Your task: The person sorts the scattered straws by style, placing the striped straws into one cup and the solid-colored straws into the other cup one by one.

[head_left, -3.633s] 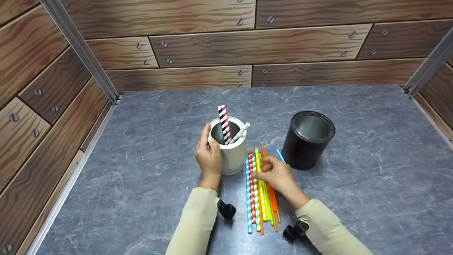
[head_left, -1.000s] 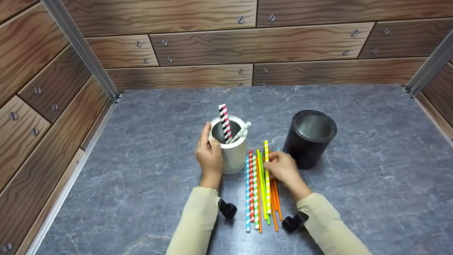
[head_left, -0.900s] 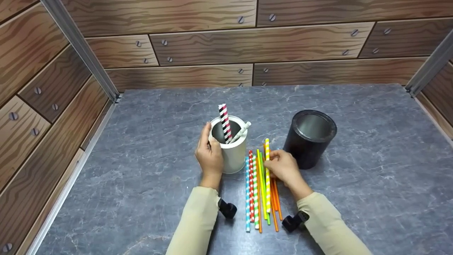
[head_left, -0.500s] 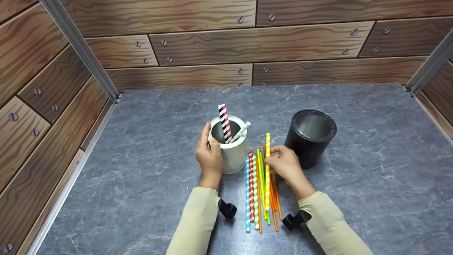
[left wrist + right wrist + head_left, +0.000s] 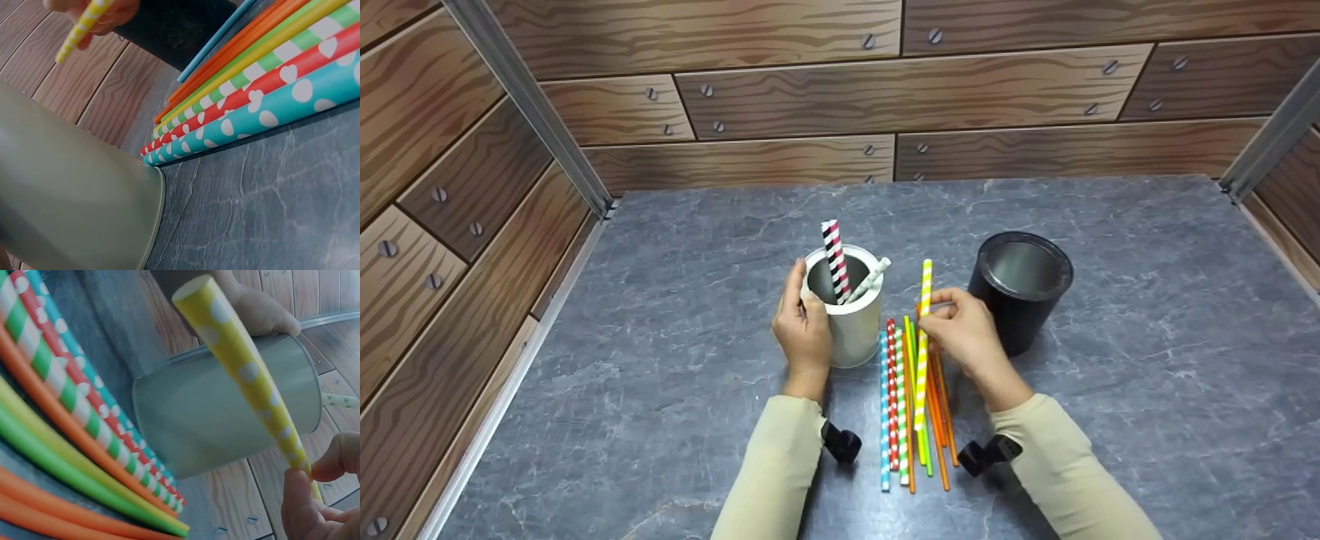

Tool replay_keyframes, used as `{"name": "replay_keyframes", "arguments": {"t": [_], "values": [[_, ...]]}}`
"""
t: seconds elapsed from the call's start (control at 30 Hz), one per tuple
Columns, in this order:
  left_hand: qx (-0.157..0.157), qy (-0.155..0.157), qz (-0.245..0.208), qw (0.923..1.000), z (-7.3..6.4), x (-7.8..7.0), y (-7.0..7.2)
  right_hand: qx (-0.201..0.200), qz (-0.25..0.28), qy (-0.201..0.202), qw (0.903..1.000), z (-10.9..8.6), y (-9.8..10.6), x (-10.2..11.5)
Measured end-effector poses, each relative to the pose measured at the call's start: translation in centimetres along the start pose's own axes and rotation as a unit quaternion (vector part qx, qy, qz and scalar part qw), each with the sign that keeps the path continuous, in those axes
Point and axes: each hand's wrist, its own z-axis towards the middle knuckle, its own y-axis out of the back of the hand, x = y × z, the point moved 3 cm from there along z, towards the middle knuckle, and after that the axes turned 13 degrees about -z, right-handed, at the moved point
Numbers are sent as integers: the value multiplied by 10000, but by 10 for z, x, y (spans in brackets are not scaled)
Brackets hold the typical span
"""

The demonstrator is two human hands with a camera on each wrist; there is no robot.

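My left hand (image 5: 802, 330) holds the white can (image 5: 853, 337) by its left side, fingers along the wall and thumb near the rim. Inside the can lean a black-and-white striped straw (image 5: 832, 259), a pink-and-white one and a pale patterned straw (image 5: 873, 279). Between thumb and fingertips, my right hand (image 5: 964, 330) pinches a yellow paper straw with white dots (image 5: 247, 371). That straw points away from me over the row of straws, its near end raised in the right wrist view. Under it lie blue dotted (image 5: 270, 117), red heart-patterned (image 5: 289, 73) and green-striped (image 5: 242, 80) straws.
Thin plain straws in orange (image 5: 936, 405), yellow and green lie beside the patterned ones. To the right of my right hand stands a black can (image 5: 1020, 300), with a thin blue straw (image 5: 214, 42) near its base. Wood-patterned walls (image 5: 780, 105) bound the grey tabletop (image 5: 660, 300).
My right hand took the yellow dotted straw from the row, moved it right, then slid it away from me and lifted it. My left hand has stayed at the white can.
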Motion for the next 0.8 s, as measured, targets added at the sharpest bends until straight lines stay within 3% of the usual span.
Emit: {"name": "replay_keyframes", "arguments": {"t": [0.37, 0.8], "values": [[-60, -50, 101, 9999, 0, 0, 0, -497, 775, 257, 9954, -3, 11, 25], [-8, -51, -70, 10000, 0, -1, 0, -1115, 1530, 1060, 9762, -8, 25, 54]]}}
